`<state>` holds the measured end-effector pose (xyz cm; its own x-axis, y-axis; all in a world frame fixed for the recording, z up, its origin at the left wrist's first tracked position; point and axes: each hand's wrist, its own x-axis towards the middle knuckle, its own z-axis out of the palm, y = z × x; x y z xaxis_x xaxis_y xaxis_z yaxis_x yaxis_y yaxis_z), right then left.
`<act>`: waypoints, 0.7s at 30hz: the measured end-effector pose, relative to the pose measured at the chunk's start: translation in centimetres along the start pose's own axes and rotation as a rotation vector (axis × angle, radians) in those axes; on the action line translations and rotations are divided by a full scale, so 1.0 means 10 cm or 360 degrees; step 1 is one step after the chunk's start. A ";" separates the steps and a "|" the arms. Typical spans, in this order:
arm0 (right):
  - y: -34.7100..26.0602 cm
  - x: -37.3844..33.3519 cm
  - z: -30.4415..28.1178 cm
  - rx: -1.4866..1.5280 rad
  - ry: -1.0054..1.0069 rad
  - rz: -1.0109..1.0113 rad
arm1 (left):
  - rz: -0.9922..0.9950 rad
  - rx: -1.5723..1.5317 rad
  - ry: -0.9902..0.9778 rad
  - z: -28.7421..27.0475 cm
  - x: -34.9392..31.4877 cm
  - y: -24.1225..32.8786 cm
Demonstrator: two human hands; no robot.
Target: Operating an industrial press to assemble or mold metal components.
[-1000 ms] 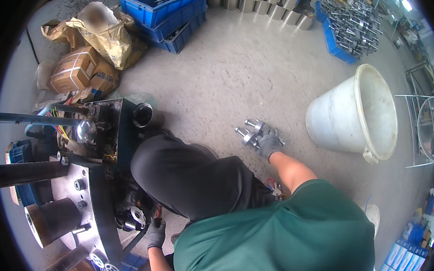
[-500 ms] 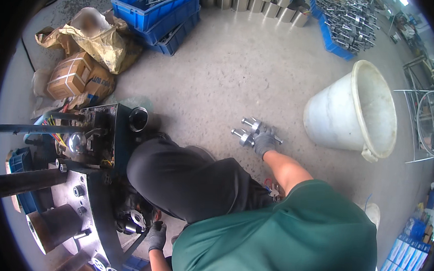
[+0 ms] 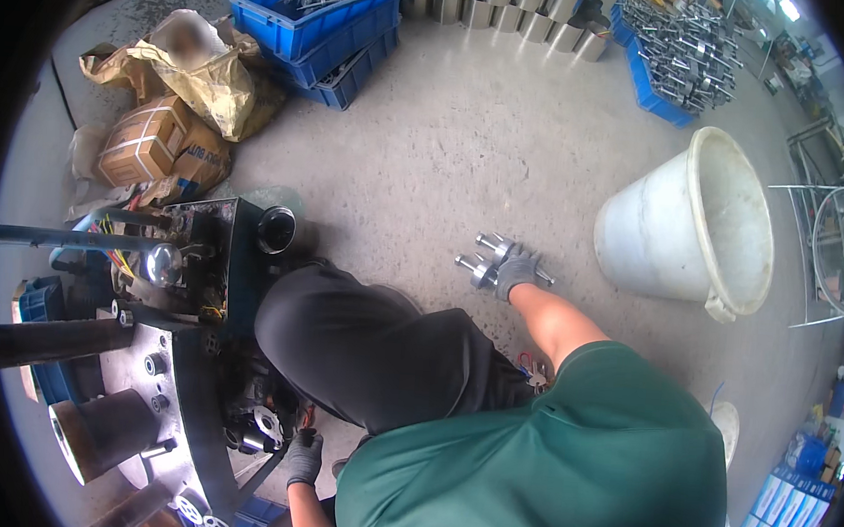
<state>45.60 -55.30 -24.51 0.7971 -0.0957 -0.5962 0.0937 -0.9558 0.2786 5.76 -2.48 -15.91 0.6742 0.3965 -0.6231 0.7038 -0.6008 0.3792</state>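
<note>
My right hand (image 3: 515,268), in a grey glove, reaches down to the floor and is closed over silvery flanged metal shafts (image 3: 481,270). Two of the shafts lie side by side, their stubby ends pointing left; my fingers cover part of them. Low beside the machine (image 3: 189,394), my left hand (image 3: 304,456), also gloved, has its fingers curled in. What it holds, if anything, is hidden. Just above it is a small red-orange part (image 3: 307,418), and left of that a round silvery metal piece (image 3: 266,422) with holes.
A big whitish plastic tub (image 3: 647,224) stands to the right. Blue crates (image 3: 301,29) of metal parts are stacked far left, near paper sacks and a carton (image 3: 144,140). Another blue crate (image 3: 656,102), heaped with shafts, sits far right. Metal cylinders (image 3: 505,17) line the back.
The whole view has shifted slightly. My right hand stays on the metal shafts on the floor, and my left hand stays beside the machine.
</note>
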 end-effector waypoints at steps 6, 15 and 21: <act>-0.10 -0.14 0.04 0.0070 0.0115 0.0013 | 0.0020 0.0088 0.0049 -0.04 0.01 0.08; 0.09 0.01 -0.19 0.0021 -0.0279 -0.0169 | 0.0108 -0.0065 0.0117 0.06 0.08 -0.10; -0.13 -0.35 -0.58 0.0462 -0.0250 0.0205 | 0.0194 0.0205 0.0151 0.00 0.14 -0.01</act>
<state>46.12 -52.13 -18.45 0.6877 -0.2408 -0.6849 -0.1934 -0.9701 0.1468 6.63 -1.86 -16.77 0.7752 0.3754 -0.5081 0.5851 -0.7300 0.3533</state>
